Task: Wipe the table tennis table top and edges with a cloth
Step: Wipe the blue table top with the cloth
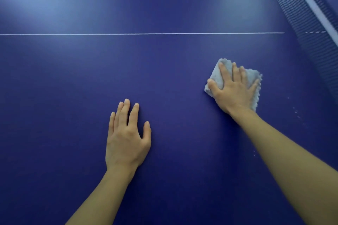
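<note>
The blue table tennis table top [73, 82] fills the view. A folded grey cloth [216, 75] lies flat on it at the right. My right hand [234, 89] presses on the cloth with straight, spread fingers and covers most of it. My left hand [126, 137] rests flat on the bare table surface, left of and nearer than the cloth, with fingers straight and holding nothing.
A thin white centre line [146, 34] runs across the table beyond both hands. The dark net [300, 11] with its white top band slants down the upper right corner. A few small pale specks [296, 112] lie on the surface right of the cloth.
</note>
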